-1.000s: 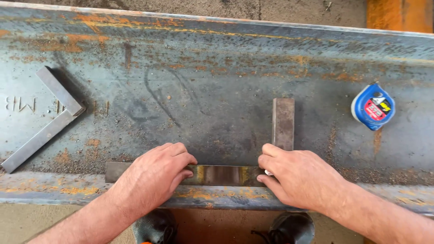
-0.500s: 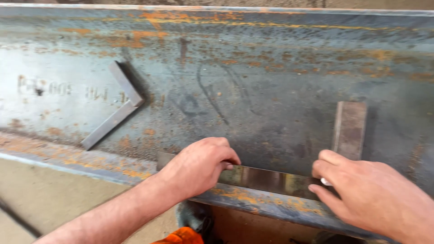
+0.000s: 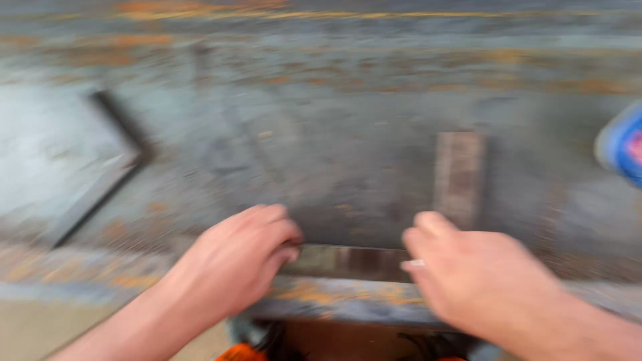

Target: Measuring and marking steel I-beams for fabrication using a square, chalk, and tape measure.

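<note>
head cam | looks steeply down | close over steel beam (image 3: 348, 134) | blurred, likely moving

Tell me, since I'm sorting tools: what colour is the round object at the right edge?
Blue, with a reddish-pink patch; blurred, shown only in the head view.

rusty steel beam (image 3: 348, 100), grey with orange patches, fills view | dark steel angle square (image 3: 114, 167) lying flat at left, well apart | blue tape measure (image 3: 622, 144) at right edge, cut off | all heavily blurred
</note>
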